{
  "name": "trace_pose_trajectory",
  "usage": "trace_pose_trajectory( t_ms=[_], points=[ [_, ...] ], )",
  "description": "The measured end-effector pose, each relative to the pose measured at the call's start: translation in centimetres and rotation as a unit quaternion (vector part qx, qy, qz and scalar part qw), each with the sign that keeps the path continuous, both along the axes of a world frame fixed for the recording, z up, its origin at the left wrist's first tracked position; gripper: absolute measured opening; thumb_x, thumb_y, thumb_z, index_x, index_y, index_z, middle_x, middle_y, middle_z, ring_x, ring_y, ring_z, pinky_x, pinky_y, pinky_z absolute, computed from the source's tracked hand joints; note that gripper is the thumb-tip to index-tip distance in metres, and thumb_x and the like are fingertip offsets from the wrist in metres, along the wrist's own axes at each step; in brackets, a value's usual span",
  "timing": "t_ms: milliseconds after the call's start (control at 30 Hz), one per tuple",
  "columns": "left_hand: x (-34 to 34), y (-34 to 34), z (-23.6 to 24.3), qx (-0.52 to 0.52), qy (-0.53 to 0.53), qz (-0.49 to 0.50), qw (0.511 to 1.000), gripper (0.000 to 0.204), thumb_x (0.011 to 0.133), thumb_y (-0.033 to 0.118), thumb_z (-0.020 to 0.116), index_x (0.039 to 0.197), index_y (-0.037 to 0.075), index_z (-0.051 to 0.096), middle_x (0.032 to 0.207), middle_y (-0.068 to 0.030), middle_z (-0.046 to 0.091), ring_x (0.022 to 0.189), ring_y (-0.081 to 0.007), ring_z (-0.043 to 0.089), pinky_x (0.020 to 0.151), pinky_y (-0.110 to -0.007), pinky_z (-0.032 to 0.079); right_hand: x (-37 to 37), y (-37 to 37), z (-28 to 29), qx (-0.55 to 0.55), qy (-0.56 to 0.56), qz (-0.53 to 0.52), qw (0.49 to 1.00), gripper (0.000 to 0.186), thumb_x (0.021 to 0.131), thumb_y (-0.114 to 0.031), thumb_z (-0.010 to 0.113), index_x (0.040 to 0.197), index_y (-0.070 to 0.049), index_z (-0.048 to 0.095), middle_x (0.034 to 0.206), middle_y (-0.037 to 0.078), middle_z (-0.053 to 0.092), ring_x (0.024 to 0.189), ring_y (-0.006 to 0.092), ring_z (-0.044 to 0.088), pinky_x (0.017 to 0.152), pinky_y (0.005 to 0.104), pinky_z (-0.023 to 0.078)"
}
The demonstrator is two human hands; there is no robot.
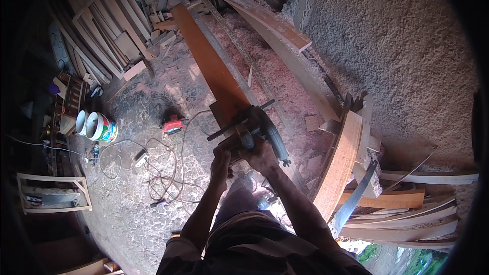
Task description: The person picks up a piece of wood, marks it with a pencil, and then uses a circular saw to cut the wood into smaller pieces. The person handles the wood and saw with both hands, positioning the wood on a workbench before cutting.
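A long orange-brown plank point(211, 63) runs from the upper left down to just ahead of me. On its near end sits a dark circular saw point(252, 126) with a curved guard and a thin crossbar. My right hand point(261, 157) is closed around the saw's rear handle. Beside it, my left hand point(220, 167) is curled at the near left side of the saw, against its base or the plank's end; what its fingers grip is hidden. The blade is out of sight.
A red power tool point(173, 125), tangled cords and a power strip point(141, 160) lie on the floor to the left. Beyond stand buckets point(96, 127) and leaning boards point(104, 25). Curved timbers point(338, 165) and a long bluish-grey blade point(356, 198) are at right, beside a rough wall point(392, 61).
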State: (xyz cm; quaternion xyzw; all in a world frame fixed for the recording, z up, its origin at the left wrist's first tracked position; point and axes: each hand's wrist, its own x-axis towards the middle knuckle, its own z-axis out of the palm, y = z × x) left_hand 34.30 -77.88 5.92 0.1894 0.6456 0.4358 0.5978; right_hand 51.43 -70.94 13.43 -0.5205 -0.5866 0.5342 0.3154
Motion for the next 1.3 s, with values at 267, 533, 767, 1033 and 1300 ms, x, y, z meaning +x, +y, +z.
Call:
trace_pose_trajectory(
  t_ms=[267,533,767,1033,1300],
  points=[
    [-0.1,3.1,-0.8,-0.023,0.003,0.035,0.999,0.068,0.084,0.071,0.068,0.112,0.010,0.058,0.072,0.0006,0.049,0.055,-0.0096,0.050,0.048,-0.027,0.042,0.0,3.0,1.5,-0.004,-0.100,0.019,0.995,0.057,0.079,-0.022,0.071,0.131,-0.003,0.059,0.112,0.027,0.070,0.110,0.0412,0.067,0.095,0.0471,0.054],
    [0.1,5.9,-0.7,-0.033,-0.003,0.064,0.997,0.068,0.076,0.078,0.071,0.094,0.014,0.055,0.072,0.0041,0.041,0.059,-0.0100,0.041,0.058,-0.030,0.033,0.5,5.9,1.9,-0.031,-0.097,0.030,0.994,0.053,0.074,-0.022,0.070,0.124,-0.004,0.062,0.108,0.027,0.070,0.107,0.0395,0.068,0.092,0.0470,0.055],
    [-0.7,8.3,-1.1,-0.020,-0.006,0.067,0.998,0.072,0.077,0.080,0.068,0.088,0.011,0.051,0.072,0.0026,0.041,0.056,-0.0103,0.043,0.052,-0.029,0.035,-0.5,8.0,1.7,0.007,-0.064,0.010,0.998,0.054,0.076,-0.024,0.068,0.124,-0.002,0.060,0.107,0.028,0.070,0.104,0.0413,0.068,0.090,0.0471,0.055],
    [-2.4,11.2,-1.6,-0.010,-0.008,0.083,0.996,0.072,0.075,0.080,0.070,0.088,0.012,0.051,0.072,0.0035,0.040,0.058,-0.0107,0.043,0.057,-0.032,0.036,-2.8,11.3,0.4,0.002,-0.095,0.021,0.995,0.055,0.074,-0.027,0.069,0.124,-0.004,0.061,0.105,0.028,0.071,0.105,0.0427,0.068,0.085,0.0492,0.056],
    [-1.4,11.4,-1.0,0.030,-0.078,0.177,0.981,0.092,0.081,0.085,0.055,0.126,0.005,0.049,0.101,-0.0068,0.050,0.091,-0.0230,0.052,0.093,-0.049,0.041,-4.8,13.7,0.5,-0.002,-0.126,0.011,0.992,0.041,0.075,-0.022,0.068,0.110,0.000,0.069,0.101,0.026,0.072,0.101,0.0408,0.070,0.085,0.0471,0.058]
  ],
)
